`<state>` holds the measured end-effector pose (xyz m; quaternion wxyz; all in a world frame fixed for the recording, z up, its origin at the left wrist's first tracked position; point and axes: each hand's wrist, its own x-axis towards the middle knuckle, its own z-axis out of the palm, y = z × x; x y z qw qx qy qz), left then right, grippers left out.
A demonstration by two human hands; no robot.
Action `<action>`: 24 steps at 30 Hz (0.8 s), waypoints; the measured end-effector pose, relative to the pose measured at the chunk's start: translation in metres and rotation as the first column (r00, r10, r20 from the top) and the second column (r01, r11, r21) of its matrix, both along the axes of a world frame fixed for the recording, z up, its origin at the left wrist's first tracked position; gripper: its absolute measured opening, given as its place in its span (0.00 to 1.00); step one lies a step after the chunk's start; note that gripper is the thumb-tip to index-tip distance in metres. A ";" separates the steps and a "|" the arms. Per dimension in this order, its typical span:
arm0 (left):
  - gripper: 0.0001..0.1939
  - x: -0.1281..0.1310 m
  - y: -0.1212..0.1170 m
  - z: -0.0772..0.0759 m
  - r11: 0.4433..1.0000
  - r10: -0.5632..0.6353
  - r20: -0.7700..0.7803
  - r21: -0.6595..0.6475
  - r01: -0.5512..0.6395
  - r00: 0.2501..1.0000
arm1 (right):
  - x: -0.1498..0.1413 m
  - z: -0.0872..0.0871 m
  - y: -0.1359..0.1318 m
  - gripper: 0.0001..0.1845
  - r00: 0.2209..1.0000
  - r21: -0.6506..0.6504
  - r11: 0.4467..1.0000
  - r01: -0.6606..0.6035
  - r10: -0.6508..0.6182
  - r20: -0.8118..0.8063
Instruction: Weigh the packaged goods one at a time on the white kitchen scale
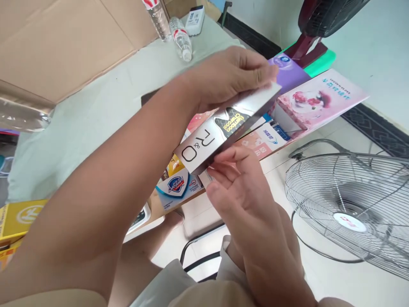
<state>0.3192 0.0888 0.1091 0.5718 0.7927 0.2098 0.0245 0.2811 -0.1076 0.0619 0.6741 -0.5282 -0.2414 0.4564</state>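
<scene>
A long silver carton with a black side (209,138), printed "R&O" and "Bamboo Charcoal" with a tooth shape, looks like a toothpaste box. It is held tilted above a row of packages. My left hand (234,76) grips its far upper end, fingers closed over the edge. From below, my right hand (244,187) has curled fingers against the near lower edge, with the thumb below, apart from the printed face. Under the carton are a Safeguard soap box (178,187), a pink package (260,143) and a blue-and-white box (271,133), partly covered.
Beyond the carton lie a purple package (289,74) and a pink box (329,100). Two plastic bottles (181,38) are on the pale cloth (105,102). A floor fan (348,213) stands right; a yellow box (22,217) is at left.
</scene>
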 end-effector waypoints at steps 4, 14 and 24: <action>0.13 0.002 0.000 -0.004 0.986 -0.098 -0.125 0.120 0.113 0.987 | 0.001 0.001 -0.003 0.19 0.998 -0.069 0.996 -0.062 0.063 0.011; 0.21 -0.108 -0.021 0.011 0.890 0.167 -0.153 0.448 -0.082 0.974 | 0.011 0.006 -0.019 0.23 0.969 -0.161 0.980 -0.112 0.144 0.199; 0.32 -0.153 -0.043 -0.013 0.872 0.255 -0.049 0.444 -0.208 0.966 | 0.004 0.006 -0.010 0.08 0.951 -0.056 0.990 0.133 -0.111 0.287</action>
